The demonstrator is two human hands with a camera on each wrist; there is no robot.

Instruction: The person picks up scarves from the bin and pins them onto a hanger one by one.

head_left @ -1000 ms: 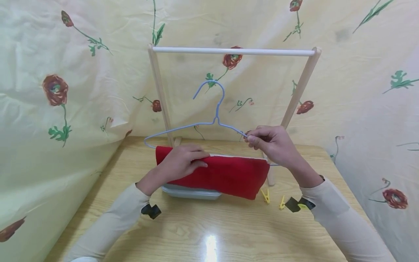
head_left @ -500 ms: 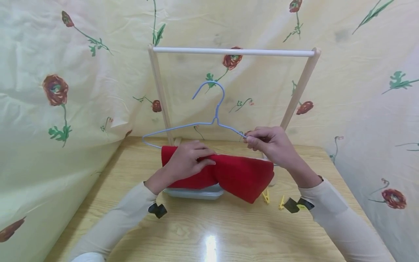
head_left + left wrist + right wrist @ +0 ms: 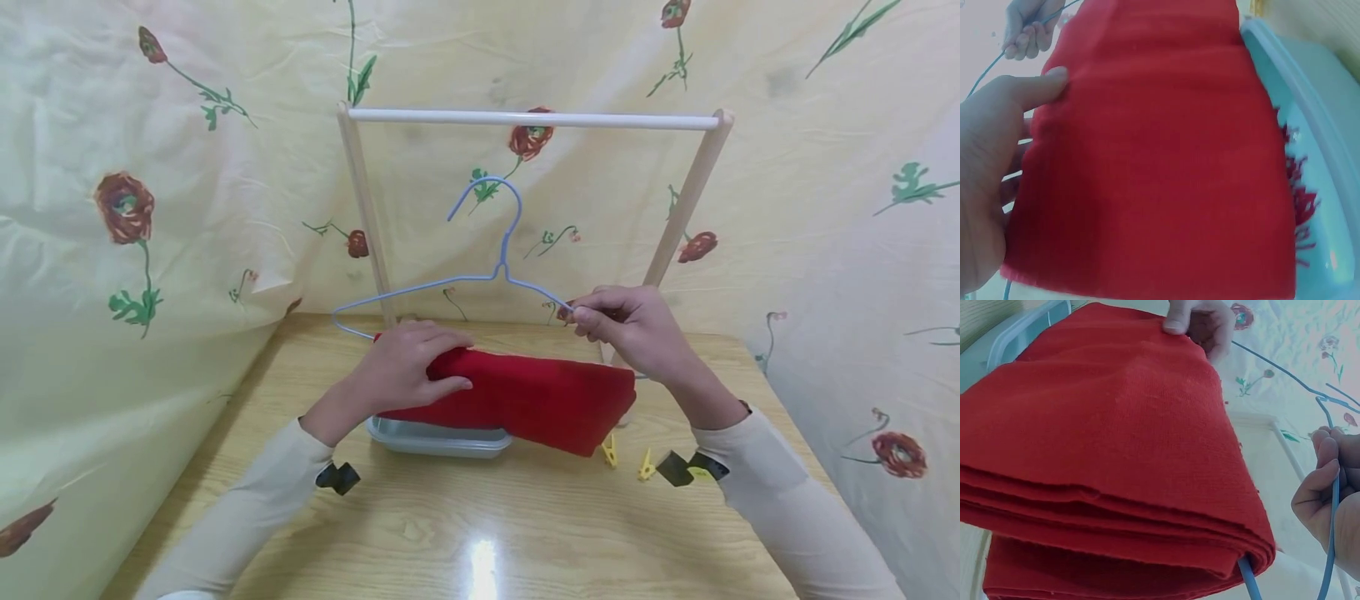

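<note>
A blue wire hanger is held up with its hook at the top. Its right shoulder is pinched between the thumb and fingers of my right hand. Folded in several layers, a red scarf hangs over the hanger's lower bar, which shows coming out of the fold in the right wrist view. My left hand grips the scarf's upper edge near its left end, thumb in front and fingers behind. In the left wrist view, red fringe shows below the scarf's lower edge, over the light-blue tray.
Behind the hanger stands a wooden rack with a white rail. Two yellow clothespins, a left one and a right one, lie on the wooden table. Flowered cloth surrounds the table.
My left hand has shifted along the scarf, first right, then back left. The scarf has slid slightly right, its bunched middle has flattened, and the hanger has moved slightly up and right.
</note>
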